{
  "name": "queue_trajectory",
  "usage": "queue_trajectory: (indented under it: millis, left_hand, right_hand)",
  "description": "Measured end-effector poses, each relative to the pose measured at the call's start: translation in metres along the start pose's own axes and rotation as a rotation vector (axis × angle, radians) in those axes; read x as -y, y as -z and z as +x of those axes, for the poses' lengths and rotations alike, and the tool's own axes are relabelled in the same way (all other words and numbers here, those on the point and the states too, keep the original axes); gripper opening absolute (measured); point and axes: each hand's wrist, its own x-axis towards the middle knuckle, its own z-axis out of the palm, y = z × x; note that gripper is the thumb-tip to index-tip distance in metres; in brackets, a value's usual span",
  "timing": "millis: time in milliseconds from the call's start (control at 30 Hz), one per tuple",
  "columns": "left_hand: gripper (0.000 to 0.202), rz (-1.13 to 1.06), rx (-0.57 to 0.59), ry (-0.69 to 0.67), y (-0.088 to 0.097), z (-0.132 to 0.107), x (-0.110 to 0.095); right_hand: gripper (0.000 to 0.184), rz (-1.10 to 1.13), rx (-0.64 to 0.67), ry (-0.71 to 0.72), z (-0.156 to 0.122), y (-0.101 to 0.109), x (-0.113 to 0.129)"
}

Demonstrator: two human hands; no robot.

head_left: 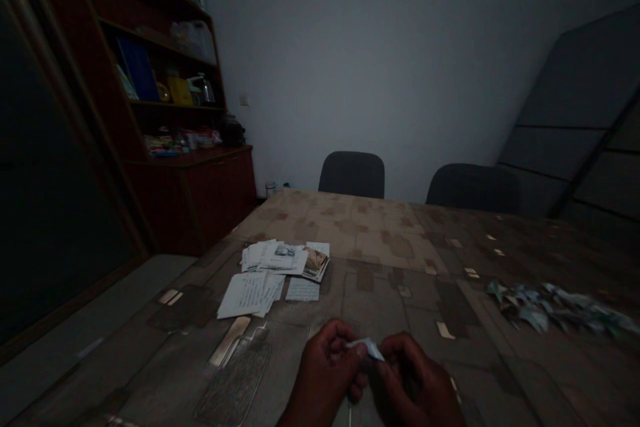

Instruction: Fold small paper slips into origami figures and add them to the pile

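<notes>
Between my two hands, low in the head view, is a small folded piece of paper, pale and pointed. My left hand pinches its left side with thumb and fingers. On the other side, the fingertips of my right hand close on its right tip. Farther up the table lie loose printed sheets in an overlapping pile, with handwritten-looking sheets in front. At the right sits a heap of folded paper pieces, white and greenish; the dim light blurs their detail.
A patterned cloth covers the table. Two dark chairs stand at its far edge. To the left is a wooden cabinet with loaded shelves; a grey panel leans at the right.
</notes>
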Motion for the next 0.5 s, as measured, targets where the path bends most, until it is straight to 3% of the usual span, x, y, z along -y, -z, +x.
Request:
queue_trajectory:
  millis: [233,500]
  left_hand:
    - [0.038,0.095,0.021,0.031,-0.0011,-0.0004,-0.0038]
    - [0.043,0.085,0.043,0.094,0.0003,0.0021,-0.0056]
  right_hand:
    - [0.025,0.021,0.014,0.010,0.0007,0.0019,-0.0025]
    - [0.031,0.176,0.103,-0.111,0.0065,0.0066,-0.0028]
